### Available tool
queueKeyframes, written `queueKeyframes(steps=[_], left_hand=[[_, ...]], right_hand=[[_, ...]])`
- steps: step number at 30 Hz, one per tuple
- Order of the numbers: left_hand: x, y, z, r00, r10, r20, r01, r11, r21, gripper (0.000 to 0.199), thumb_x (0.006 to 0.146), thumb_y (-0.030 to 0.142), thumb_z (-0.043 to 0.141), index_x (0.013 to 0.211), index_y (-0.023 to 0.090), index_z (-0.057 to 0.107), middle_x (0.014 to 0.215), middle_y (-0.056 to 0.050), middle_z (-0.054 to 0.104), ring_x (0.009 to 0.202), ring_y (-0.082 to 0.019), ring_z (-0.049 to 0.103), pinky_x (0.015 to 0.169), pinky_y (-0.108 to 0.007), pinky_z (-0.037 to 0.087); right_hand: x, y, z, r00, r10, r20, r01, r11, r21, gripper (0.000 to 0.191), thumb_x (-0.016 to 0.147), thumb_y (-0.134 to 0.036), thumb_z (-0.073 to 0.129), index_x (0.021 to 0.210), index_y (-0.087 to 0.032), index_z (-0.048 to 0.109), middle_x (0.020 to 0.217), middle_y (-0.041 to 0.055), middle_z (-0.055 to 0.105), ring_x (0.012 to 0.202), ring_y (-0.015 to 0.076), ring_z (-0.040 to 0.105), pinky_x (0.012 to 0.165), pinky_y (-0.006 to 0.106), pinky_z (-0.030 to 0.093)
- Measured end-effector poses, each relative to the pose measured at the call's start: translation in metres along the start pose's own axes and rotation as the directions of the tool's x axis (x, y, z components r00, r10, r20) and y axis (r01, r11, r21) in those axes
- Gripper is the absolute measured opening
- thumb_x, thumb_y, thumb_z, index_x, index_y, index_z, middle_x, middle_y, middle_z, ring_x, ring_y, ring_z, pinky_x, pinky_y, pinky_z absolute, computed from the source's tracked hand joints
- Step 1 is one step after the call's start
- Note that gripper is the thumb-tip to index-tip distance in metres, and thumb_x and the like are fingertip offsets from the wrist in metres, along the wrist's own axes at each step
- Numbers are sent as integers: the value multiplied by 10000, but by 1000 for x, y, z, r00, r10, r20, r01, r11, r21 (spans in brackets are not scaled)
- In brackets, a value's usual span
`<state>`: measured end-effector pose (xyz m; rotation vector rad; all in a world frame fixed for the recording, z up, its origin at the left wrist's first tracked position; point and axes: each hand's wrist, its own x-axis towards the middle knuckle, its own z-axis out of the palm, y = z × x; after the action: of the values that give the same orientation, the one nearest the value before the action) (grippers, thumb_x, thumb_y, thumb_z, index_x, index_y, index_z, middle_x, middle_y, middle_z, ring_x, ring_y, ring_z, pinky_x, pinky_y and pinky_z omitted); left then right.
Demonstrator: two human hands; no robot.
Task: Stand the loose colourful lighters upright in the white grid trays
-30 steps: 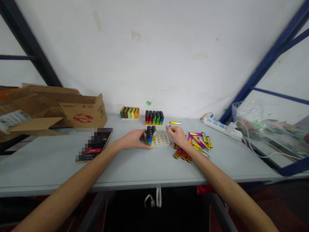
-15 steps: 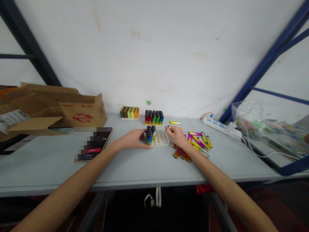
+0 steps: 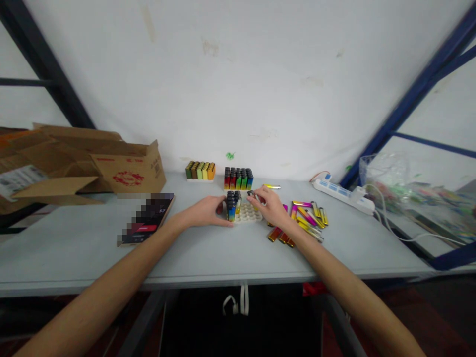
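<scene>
A white tray with round holes [image 3: 248, 214] lies mid-table, with several upright lighters [image 3: 231, 207] filling its left end. My left hand [image 3: 210, 211] curves around that end, thumb and fingers at the blue lighters and the tray's edge. Over the tray's right part, my right hand [image 3: 268, 203] pinches a dark-topped lighter [image 3: 251, 194] between thumb and fingers; its lower part is partly hidden. Loose metallic lighters in yellow, magenta and red [image 3: 307, 216] lie right of the tray, some behind my right wrist.
Two filled lighter trays, one green to orange [image 3: 200, 171] and one red to blue [image 3: 238, 179], stand near the wall. One yellow lighter [image 3: 272, 187] lies beside them. Left are an open cardboard box [image 3: 128, 171] and a phone [image 3: 150, 218]; right, a power strip [image 3: 342, 195].
My right hand has moved slightly left and up with the lighter, which now hangs over the tray. My left hand stays at the tray's left end. The view has shifted slightly.
</scene>
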<state>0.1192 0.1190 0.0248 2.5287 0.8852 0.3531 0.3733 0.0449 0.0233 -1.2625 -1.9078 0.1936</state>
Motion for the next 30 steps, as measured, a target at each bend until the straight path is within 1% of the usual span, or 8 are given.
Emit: queueKeyframes(steps=[3,7,9,14,17,24,27,30], left_hand=[[0,0,0,1000,2,5,-2,1000,3,790,631,765,751,1142,175,625,913,-70,711,785,-261,658,673,-315,459],[1,0,0,1000,1,9,-1,1000,15,799,630,772,747,1125,158,627,905,-81,709,783,-270,657,673,-323,453],[1,-1,0,1000,1,6,-2,1000,22,784,631,776,741,1110,166,629,894,-73,706,777,-265,654,674,-321,452],[1,-2,1,1000,9,2,-9,1000,24,777,635,778,736,1109,173,628,892,-69,707,779,-268,655,675,-324,451],[1,-3,1,1000,10,1,-10,1000,26,788,635,785,734,1111,166,628,896,-77,712,785,-278,660,677,-330,451],[1,-3,1,1000,19,-3,-19,999,26,757,644,770,739,1095,173,626,888,-64,700,776,-257,651,678,-314,458],[1,-2,1,1000,24,0,-24,999,46,764,657,776,731,1097,162,614,893,-70,696,779,-258,649,686,-318,459],[1,-2,1,1000,25,0,-25,999,43,764,655,782,727,1086,162,613,894,-71,699,771,-257,647,678,-317,454]], right_hand=[[-2,-10,0,994,63,91,-67,997,39,425,1009,-544,503,734,-223,542,637,-12,564,604,158,504,616,282,371],[-3,-15,6,984,68,162,-87,990,113,407,1006,-540,524,748,-225,545,701,8,699,622,161,605,641,271,411],[-2,-15,9,983,54,173,-74,991,111,393,1007,-529,529,756,-227,537,732,26,722,645,171,633,654,275,422],[0,-13,8,977,-15,211,12,1000,14,361,1025,-518,502,816,-227,550,767,45,703,671,182,609,661,284,416],[-1,-12,7,967,-42,253,44,999,-5,308,1038,-465,499,860,-222,560,778,41,689,655,171,588,643,275,410],[-1,-12,12,955,-70,288,93,993,-68,188,1048,-352,531,936,-204,561,868,59,726,733,173,650,687,266,452],[0,-15,15,938,-86,335,154,971,-183,158,1038,-328,558,984,-180,577,933,87,715,820,194,663,750,290,483],[1,-19,18,933,-116,341,232,917,-325,204,1038,-342,554,980,-156,614,954,112,678,914,225,649,848,338,492]])
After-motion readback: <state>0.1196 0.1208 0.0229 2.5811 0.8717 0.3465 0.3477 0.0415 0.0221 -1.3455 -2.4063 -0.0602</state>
